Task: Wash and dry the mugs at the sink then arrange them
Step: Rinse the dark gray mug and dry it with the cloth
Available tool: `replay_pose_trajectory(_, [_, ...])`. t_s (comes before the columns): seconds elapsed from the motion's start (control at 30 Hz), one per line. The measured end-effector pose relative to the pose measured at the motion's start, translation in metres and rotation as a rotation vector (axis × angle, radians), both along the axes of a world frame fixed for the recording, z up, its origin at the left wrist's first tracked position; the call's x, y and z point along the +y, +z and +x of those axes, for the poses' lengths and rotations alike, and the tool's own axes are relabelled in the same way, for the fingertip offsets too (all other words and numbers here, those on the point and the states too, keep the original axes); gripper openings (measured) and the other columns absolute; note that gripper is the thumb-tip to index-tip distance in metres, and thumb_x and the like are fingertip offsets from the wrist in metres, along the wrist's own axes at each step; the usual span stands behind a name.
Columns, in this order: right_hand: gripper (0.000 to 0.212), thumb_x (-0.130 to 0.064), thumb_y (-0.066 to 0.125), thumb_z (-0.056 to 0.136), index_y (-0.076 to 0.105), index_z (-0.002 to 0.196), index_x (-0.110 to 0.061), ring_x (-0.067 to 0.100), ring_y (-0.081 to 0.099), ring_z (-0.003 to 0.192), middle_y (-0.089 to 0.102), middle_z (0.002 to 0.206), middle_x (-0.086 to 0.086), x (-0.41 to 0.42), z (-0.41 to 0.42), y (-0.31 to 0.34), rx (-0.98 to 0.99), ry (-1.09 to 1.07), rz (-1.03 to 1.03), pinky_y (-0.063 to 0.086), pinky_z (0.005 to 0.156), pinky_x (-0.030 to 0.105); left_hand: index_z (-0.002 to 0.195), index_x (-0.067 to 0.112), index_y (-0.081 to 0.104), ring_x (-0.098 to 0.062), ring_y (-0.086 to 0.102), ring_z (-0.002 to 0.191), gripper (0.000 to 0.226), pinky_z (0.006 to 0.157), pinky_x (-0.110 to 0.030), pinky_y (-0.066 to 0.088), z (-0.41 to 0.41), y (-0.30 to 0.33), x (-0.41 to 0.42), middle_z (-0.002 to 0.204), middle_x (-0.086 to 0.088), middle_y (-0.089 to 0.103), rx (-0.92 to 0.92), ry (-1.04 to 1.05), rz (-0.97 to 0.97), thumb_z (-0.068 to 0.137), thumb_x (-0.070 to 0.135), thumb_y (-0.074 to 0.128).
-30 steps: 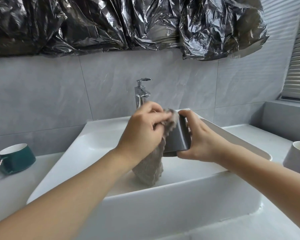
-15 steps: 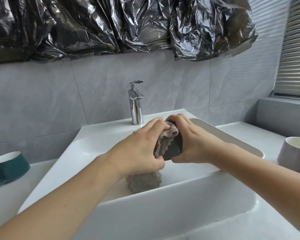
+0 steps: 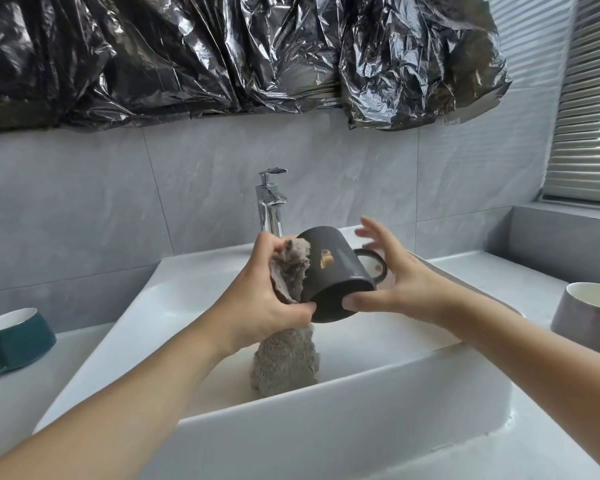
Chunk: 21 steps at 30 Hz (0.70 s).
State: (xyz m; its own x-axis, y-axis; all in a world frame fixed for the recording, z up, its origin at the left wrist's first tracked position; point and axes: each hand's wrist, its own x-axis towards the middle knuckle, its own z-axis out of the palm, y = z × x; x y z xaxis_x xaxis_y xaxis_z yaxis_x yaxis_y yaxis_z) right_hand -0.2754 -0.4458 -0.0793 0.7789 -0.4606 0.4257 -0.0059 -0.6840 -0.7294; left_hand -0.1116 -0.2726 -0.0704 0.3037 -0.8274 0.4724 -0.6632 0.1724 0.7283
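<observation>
A dark grey mug (image 3: 340, 271) with a small gold mark lies tilted on its side above the white sink (image 3: 361, 407), handle pointing right. My left hand (image 3: 257, 299) grips a grey cloth (image 3: 288, 358) and presses it against the mug's left side; the cloth's tail hangs into the basin. My right hand (image 3: 392, 282) touches the mug's lower edge with the thumb, while its fingers are spread apart behind the handle. A green mug (image 3: 14, 337) stands on the counter at the left. A light grey mug (image 3: 589, 320) stands on the counter at the right.
A chrome tap (image 3: 271, 206) rises at the back of the sink, just behind my hands. Crumpled black plastic sheeting (image 3: 222, 53) hangs along the tiled wall above. A window blind (image 3: 586, 98) fills the upper right. White counter (image 3: 482, 271) runs on both sides.
The mug has turned so its side and handle now show. My right hand's fingers have opened off the mug. My left hand has shifted the cloth to the mug's left side.
</observation>
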Motion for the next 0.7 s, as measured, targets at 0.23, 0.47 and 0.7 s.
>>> replay_pose_trajectory(0.23, [0.077, -0.005, 0.079, 0.068, 0.051, 0.138, -0.02, 0.034, 0.064, 0.114, 0.053, 0.138, 0.011, 0.005, 0.002, 0.002, -0.048, 0.303, 0.382, 0.057, 0.091, 0.035, 0.115, 0.007, 0.037, -0.011, 0.065, 0.082, 0.058, 0.072, -0.027, 0.057, -0.002, -0.002, -0.003, 0.093, 0.0, 0.069, 0.3, -0.089, -0.034, 0.069, 0.006, 0.072])
replay_pose_trajectory(0.47, [0.076, -0.005, 0.077, 0.061, 0.051, 0.132, -0.013, 0.016, 0.067, 0.093, 0.056, 0.122, 0.008, 0.0, 0.002, -0.001, -0.083, 0.294, 0.405, 0.057, 0.077, 0.025, 0.108, 0.021, 0.042, -0.011, 0.063, 0.076, 0.048, 0.068, -0.028, 0.055, -0.007, -0.005, -0.008, 0.085, 0.006, 0.069, 0.337, -0.125, 0.021, 0.069, 0.002, 0.064])
replay_pose_trajectory(0.7, [0.073, -0.015, 0.085, 0.064, 0.045, 0.124, -0.03, 0.012, 0.063, 0.104, 0.061, 0.115, -0.007, 0.003, 0.002, -0.005, -0.057, 0.015, -0.028, 0.057, 0.085, 0.025, 0.116, 0.021, 0.059, -0.04, 0.053, 0.104, 0.057, 0.098, -0.055, 0.044, 0.012, -0.009, -0.012, 0.12, -0.021, 0.053, 0.541, -0.183, 0.117, 0.059, 0.018, 0.056])
